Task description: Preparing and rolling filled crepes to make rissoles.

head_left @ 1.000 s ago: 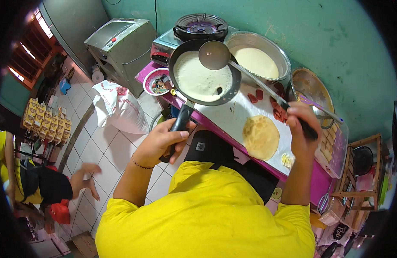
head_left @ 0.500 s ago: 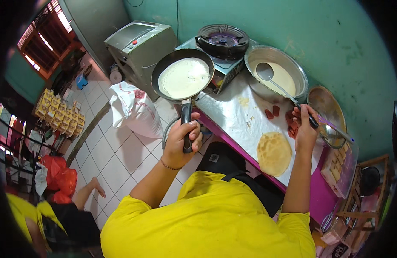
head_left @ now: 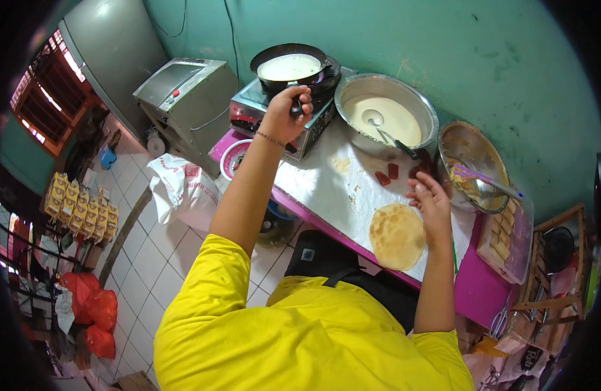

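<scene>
My left hand is closed around the black handle of a frying pan, which is over the gas stove. A pale round layer of batter covers the pan's base. To the right stands a large metal pot of cream-coloured batter. A ladle lies in it, bowl in the batter and dark handle against the near rim. My right hand is empty with its fingers apart, just short of the ladle handle. A browned round pancake lies beside it on the table's silvery sheet.
A metal bowl with a purple-handled utensil stands at the right, behind a clear box of rolled pieces. Red pieces lie near the pot. A steel machine and a white sack stand left of the table.
My left hand has moved the pan forward from in front of me to over the stove. My right hand has let go of the ladle, which now rests in the pot.
</scene>
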`<state>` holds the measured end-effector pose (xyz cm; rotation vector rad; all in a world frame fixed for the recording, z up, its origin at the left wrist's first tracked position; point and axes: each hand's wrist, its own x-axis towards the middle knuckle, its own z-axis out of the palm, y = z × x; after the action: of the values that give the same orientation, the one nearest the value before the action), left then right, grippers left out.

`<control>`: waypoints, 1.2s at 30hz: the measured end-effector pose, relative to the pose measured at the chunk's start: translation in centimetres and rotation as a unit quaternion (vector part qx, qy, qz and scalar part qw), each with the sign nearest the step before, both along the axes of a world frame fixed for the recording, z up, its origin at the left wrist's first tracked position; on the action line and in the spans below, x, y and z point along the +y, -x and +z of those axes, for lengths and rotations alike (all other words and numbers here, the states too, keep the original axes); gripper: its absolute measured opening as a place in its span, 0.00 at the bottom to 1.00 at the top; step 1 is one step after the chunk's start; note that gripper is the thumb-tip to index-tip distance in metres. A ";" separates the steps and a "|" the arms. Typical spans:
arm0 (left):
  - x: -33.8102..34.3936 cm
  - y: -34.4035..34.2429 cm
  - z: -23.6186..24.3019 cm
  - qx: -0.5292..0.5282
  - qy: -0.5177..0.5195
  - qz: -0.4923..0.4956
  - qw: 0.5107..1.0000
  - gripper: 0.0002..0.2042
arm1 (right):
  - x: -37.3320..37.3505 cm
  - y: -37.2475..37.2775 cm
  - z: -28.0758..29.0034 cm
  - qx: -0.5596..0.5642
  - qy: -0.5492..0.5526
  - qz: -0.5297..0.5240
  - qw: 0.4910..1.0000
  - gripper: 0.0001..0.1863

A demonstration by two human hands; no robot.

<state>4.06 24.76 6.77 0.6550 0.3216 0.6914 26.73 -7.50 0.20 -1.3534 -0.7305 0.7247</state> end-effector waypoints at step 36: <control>-16.0 -9.4 -11.1 0.261 -0.811 -0.007 0.523 0.18 | -7.7 1.1 -1.6 -0.243 0.219 -0.043 0.944 0.11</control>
<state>13.44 8.74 -4.31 2.7418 0.1083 0.5982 25.66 -15.17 -1.39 -1.9999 -0.9211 0.4976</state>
